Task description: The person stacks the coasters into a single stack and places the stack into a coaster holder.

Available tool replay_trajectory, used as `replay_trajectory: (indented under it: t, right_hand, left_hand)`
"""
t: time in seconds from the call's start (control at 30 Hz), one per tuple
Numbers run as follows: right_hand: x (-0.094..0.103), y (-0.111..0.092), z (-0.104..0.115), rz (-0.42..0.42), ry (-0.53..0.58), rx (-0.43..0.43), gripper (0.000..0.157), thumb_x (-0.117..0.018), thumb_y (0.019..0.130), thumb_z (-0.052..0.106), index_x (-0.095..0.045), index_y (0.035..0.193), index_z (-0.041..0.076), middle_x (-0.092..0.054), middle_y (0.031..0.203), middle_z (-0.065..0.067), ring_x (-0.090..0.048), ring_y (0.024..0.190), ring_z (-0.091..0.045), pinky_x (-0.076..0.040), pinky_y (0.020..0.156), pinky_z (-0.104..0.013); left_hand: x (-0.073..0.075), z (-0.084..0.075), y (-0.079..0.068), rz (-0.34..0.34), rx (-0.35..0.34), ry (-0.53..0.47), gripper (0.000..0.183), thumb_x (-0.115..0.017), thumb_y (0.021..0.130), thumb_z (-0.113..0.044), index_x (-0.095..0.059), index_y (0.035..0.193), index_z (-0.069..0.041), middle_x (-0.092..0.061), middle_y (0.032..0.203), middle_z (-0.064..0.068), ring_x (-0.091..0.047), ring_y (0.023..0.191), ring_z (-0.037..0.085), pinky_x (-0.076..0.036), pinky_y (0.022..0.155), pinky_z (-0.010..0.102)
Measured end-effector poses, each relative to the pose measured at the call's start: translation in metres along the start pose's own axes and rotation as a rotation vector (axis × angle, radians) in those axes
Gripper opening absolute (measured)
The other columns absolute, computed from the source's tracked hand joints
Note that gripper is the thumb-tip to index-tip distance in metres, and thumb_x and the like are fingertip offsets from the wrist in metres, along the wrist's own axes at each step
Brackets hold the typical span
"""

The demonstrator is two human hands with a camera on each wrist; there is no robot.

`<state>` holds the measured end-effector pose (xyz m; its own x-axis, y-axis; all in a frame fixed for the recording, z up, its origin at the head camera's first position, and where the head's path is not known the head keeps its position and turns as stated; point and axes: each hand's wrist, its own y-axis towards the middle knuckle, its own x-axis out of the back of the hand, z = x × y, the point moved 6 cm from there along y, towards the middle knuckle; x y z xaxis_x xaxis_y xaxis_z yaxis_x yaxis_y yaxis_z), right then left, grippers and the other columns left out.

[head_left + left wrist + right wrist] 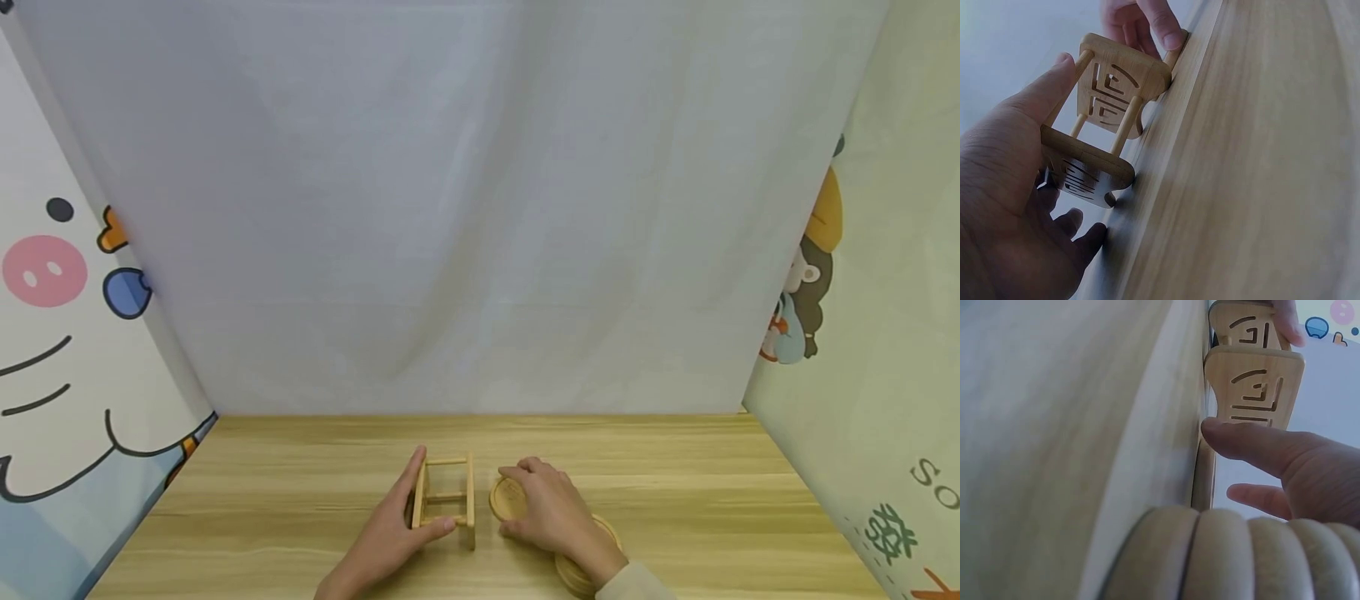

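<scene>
Rack [446,497] on surface [262,483]. Left hand [397,525] at rack's left side, thumb across its near end. Coaster [507,500] just right of rack, apart from it, between rack and right hand [551,504], whose fingers are at its edge. Coaster stack [572,575] farther right of rack and nearer viewer, partly under right wrist. Curtain [487,208] behind rack. Side cloths: one [67,333] well left of rack, other [877,292] well right.

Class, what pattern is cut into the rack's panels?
The panels have angular and curved slots; the right wrist view shows them best.
</scene>
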<state>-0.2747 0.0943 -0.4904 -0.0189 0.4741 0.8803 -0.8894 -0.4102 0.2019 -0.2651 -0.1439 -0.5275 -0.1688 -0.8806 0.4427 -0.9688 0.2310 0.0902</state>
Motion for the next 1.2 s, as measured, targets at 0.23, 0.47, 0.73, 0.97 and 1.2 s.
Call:
replay_trajectory:
  t: [0.23, 0.47, 0.73, 0.97, 1.2]
  right_hand:
    - [-0.0040, -0.0003, -0.0025, 0.059, -0.010, -0.012, 0.074, -0.100, 0.082, 0.030, -0.071, 0.145, 0.005, -0.066, 0.145, -0.024, -0.065, 0.132, -0.046, -0.053, 0.110, -0.066]
    - [-0.0051, -0.0014, -0.0030, 0.036, -0.040, 0.014, 0.069, -0.099, 0.083, 0.029, -0.073, 0.143, 0.007, -0.070, 0.137, -0.017, -0.067, 0.127, -0.041, -0.055, 0.107, -0.062]
    - [-0.0051, -0.0005, -0.0019, 0.022, -0.051, 0.031, 0.064, -0.100, 0.081, 0.026, -0.076, 0.138, 0.007, -0.071, 0.129, -0.013, -0.066, 0.120, -0.035, -0.060, 0.099, -0.057]
    - [-0.0073, 0.0006, -0.0028, 0.029, -0.064, 0.028, 0.061, -0.099, 0.082, 0.029, -0.078, 0.135, 0.008, -0.070, 0.127, -0.011, -0.064, 0.115, -0.031, -0.061, 0.094, -0.051]
    - [-0.0053, 0.0012, -0.0017, 0.008, -0.041, 0.027, 0.059, -0.099, 0.079, 0.025, -0.079, 0.133, 0.008, -0.070, 0.123, -0.010, -0.063, 0.114, -0.031, -0.060, 0.094, -0.051]
  left_hand:
    - [-0.0002, -0.0006, 0.0001, 0.009, 0.009, 0.001, 0.113, -0.088, 0.096, -0.044, -0.015, 0.181, -0.026, -0.017, 0.184, 0.014, -0.023, 0.166, 0.048, -0.026, 0.128, 0.077]
    - [-0.0007, -0.0007, -0.0001, 0.004, 0.000, -0.003, 0.115, -0.089, 0.095, -0.045, -0.015, 0.181, -0.026, -0.017, 0.184, 0.016, -0.023, 0.166, 0.050, -0.024, 0.128, 0.078]
    - [-0.0001, -0.0004, 0.0001, 0.000, -0.005, 0.000, 0.114, -0.089, 0.095, -0.044, -0.015, 0.181, -0.029, -0.017, 0.184, 0.016, -0.023, 0.165, 0.050, -0.024, 0.128, 0.077]
    - [0.0000, 0.0030, 0.0023, 0.004, -0.011, -0.019, 0.114, -0.089, 0.096, -0.042, -0.015, 0.181, -0.027, -0.016, 0.184, 0.015, -0.021, 0.166, 0.050, -0.023, 0.128, 0.078]
    - [-0.0002, 0.0030, 0.0020, 0.004, 0.003, -0.024, 0.113, -0.089, 0.096, -0.042, -0.015, 0.181, -0.028, -0.016, 0.184, 0.016, -0.023, 0.165, 0.051, -0.025, 0.126, 0.079]
